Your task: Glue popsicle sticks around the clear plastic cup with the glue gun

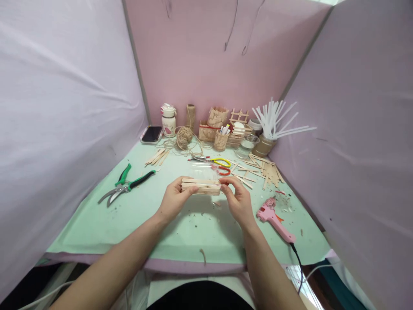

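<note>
One view, worn on the head, looking forward and down from above the near edge of the green table (135, 228). Wearer's dark clothing (200, 297) at bottom centre, just below the lens. Left hand (174, 196) and right hand (238, 201) fall near mid-frame, fairly close; back of the table farther off. Wide angle: takes in the table front to back, pink back wall (206, 56) faced roughly square-on, left side wall (64, 86) and right side wall (361, 129) flanking it
</note>
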A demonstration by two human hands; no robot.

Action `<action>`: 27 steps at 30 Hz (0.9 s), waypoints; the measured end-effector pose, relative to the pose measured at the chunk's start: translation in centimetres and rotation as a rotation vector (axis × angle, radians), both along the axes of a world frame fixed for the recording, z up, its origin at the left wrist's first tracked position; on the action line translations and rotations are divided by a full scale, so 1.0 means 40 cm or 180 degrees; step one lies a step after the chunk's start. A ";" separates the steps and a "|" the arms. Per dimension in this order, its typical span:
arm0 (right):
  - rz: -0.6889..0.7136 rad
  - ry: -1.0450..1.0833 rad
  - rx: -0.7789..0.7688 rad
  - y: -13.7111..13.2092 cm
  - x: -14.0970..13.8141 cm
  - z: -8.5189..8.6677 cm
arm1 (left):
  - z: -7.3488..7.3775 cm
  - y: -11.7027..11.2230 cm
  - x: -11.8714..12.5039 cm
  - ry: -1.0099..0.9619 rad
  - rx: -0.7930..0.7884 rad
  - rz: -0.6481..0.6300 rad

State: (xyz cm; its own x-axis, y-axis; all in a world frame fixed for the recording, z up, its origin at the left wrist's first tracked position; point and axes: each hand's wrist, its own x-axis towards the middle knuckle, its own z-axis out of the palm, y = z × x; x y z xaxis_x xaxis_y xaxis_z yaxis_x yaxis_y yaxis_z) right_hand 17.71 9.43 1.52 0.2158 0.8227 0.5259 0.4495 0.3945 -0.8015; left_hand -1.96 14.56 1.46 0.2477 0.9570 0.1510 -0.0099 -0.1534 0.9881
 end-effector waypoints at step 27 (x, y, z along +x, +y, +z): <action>0.0327 0.0109 -0.0234 -0.004 0.005 0.000 | 0.007 -0.021 0.011 -0.0147 0.0162 0.0033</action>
State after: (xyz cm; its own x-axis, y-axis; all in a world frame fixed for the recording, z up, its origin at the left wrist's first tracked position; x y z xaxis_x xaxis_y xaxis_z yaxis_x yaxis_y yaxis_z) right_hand 17.92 9.26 1.52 0.1451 0.8774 0.4573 0.3816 0.3768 -0.8441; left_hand -1.52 13.71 1.73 0.2294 0.9503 0.2105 -0.0534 -0.2036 0.9776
